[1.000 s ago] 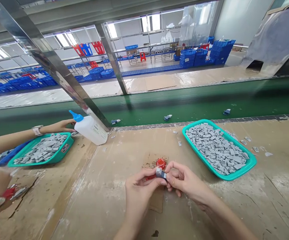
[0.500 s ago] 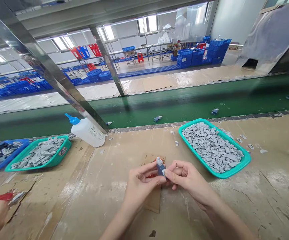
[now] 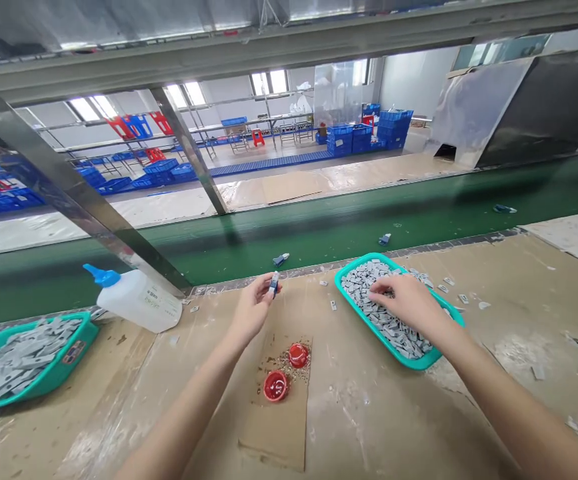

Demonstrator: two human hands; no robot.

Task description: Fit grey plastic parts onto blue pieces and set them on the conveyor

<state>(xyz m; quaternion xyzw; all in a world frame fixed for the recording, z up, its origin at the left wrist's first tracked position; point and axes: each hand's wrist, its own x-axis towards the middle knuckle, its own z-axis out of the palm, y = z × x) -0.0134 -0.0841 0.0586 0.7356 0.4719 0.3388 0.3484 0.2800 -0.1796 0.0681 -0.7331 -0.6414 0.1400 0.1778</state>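
My left hand [image 3: 255, 308] pinches a small dark-blue and grey plastic part [image 3: 273, 285] upright between thumb and fingers, near the belt's edge. On the right, my right hand [image 3: 403, 299] is over a teal basket [image 3: 353, 319], its fingertips drawn together at the heap of small light-grey plastic pieces [image 3: 369, 275]. Whether a piece is between those fingertips is hidden. Below and between my hands, two small red cups [image 3: 275, 386] [image 3: 298, 355] rest on a cardboard strip [image 3: 279, 433] strewn with crumbs.
A white squeeze bottle [image 3: 141, 300] with a blue nozzle leans at the left, beside another teal basket [image 3: 76, 363] of grey pieces. Beyond the table runs a green belt [image 3: 329, 230] carrying several blue-grey parts. A metal post [image 3: 93, 213] slants across the left.
My hands have separated: the left carried the blue-grey part forward and left, the right left it for the basket. The red cups are now uncovered. My view has turned, and the co-worker's hands are out of sight.
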